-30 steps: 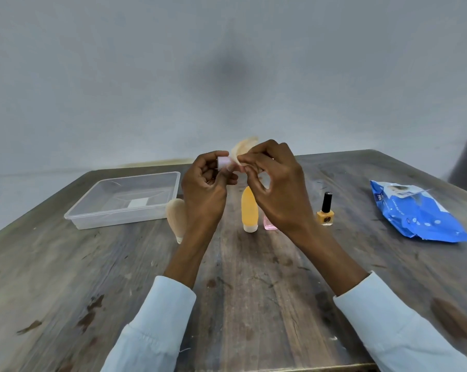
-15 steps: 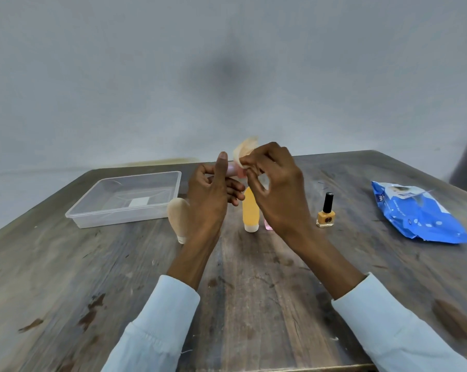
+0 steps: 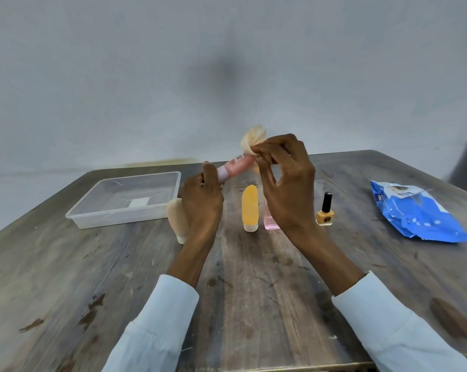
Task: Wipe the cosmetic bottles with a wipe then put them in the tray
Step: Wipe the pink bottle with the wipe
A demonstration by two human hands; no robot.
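My left hand [image 3: 203, 202] grips the capped end of a small pink tube [image 3: 237, 166], held slanted above the table. My right hand [image 3: 283, 181] pinches a crumpled beige wipe [image 3: 252, 140] against the tube's upper end. On the table stand a beige bottle [image 3: 177, 220] partly behind my left wrist, an orange bottle [image 3: 250, 208], a pink glass bottle [image 3: 270, 222] half hidden by my right hand, and a yellow nail polish [image 3: 325, 212] with a black cap. The clear plastic tray [image 3: 98, 214] sits at the left and holds only a white label.
A blue pack of wipes [image 3: 415, 210] lies at the right side of the worn wooden table [image 3: 254, 291]. A plain grey wall rises behind the table's far edge.
The pink tube has slid out of my left fist and now shows most of its length. My right hand with the wipe has moved to the tube's upper end.
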